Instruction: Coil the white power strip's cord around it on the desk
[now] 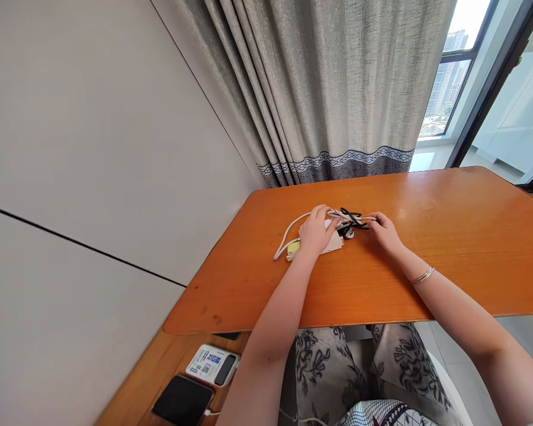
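A tangle of white and black cables (350,218) lies on an orange wooden table (448,248), beside a flat white device (334,243) with a yellow bit at its left end. My left hand (316,231) rests on the white device and cables, fingers curled over them. My right hand (384,232) pinches the right end of the cable bundle. A loop of white cable (285,238) trails off to the left of my left hand. A thin bracelet (422,276) sits on my right wrist.
A grey curtain (328,89) hangs behind the table, with a pale wall at left and a window at right. On a lower wooden surface by my left elbow lie a dark phone (183,400) and a small white box (212,364).
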Motion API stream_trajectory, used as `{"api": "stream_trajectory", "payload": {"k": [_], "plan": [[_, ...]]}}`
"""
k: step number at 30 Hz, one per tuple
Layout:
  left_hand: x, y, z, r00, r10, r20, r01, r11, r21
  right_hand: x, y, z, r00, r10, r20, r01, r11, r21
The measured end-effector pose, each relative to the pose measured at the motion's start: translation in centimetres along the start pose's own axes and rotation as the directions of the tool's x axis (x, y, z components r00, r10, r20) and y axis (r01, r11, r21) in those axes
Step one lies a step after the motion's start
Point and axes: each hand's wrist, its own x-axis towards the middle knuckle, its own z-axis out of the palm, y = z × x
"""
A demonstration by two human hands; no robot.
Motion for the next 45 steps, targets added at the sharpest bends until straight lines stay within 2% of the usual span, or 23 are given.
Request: {"api": "stream_trajectory", "payload": {"k": [4, 7, 9, 13, 16, 21, 25, 28, 31, 36, 39, 42, 45], "plan": [[0.2, -0.6, 0.0, 0.991, -0.003, 0.132, -0.006, 0.998, 0.068, 1.5, -0.7, -2.1, 0.984, -0.004, -0.177, 0.014, 0.998, 0.055], [0.2, -0.6, -0.1, 0.972, 0.028, 0.235, -0.059, 0.99, 0.125, 2.4, -1.0, -3.6, 0.956, -0.026, -0.293, 0.074, 0.985, 0.154], [0.2, -0.6, -0.2, 0.966, 0.032, 0.257, -0.072, 0.986, 0.147, 2.9, -1.1, -4.3, 0.929, -0.047, -0.366, 0.129, 0.971, 0.203], [0.2, -0.6, -0.3, 0.966, -0.019, 0.258, -0.033, 0.98, 0.196, 4.0, -0.8, -5.8, 0.864, -0.087, -0.495, 0.218, 0.952, 0.214], [0.3, -0.6, -0.2, 0.965, -0.061, 0.255, -0.003, 0.97, 0.243, 5.0, -0.1, -7.4, 0.812, -0.06, -0.581, 0.257, 0.93, 0.263], [0.6, -0.9, 0.1, 0.972, -0.134, 0.192, 0.08, 0.961, 0.265, 6.4, 1.6, -9.8, 0.738, 0.066, -0.671, 0.207, 0.925, 0.318], [1.0, -2.8, 0.2, 0.97, -0.218, 0.11, 0.195, 0.963, 0.185, 6.7, 3.0, -11.0, 0.707, 0.118, -0.697, 0.143, 0.942, 0.304], [1.2, -4.6, 0.1, 0.957, -0.283, 0.062, 0.275, 0.955, 0.109, 6.6, 3.7, -11.5, 0.714, 0.133, -0.688, 0.079, 0.96, 0.267], [1.2, -5.4, 0.2, 0.963, -0.268, 0.043, 0.262, 0.96, 0.102, 6.4, 4.1, -11.4, 0.746, 0.133, -0.652, -0.005, 0.981, 0.194], [0.9, -3.7, 0.6, 0.997, -0.054, 0.053, 0.05, 0.997, 0.065, 5.9, 4.0, -10.8, 0.799, 0.074, -0.596, -0.123, 0.992, -0.041], [0.5, -2.1, 0.7, 0.991, 0.031, 0.134, -0.037, 0.998, 0.043, 5.4, 3.2, -10.5, 0.809, 0.016, -0.587, -0.145, 0.974, -0.174], [0.2, -1.1, 0.6, 0.965, 0.071, 0.251, -0.083, 0.996, 0.039, 4.9, 1.7, -9.9, 0.832, -0.1, -0.545, -0.07, 0.957, -0.283], [-0.1, -1.0, 0.4, 0.926, 0.134, 0.354, -0.157, 0.987, 0.037, 4.2, 0.1, -8.7, 0.852, -0.321, -0.413, 0.141, 0.901, -0.41]]}}
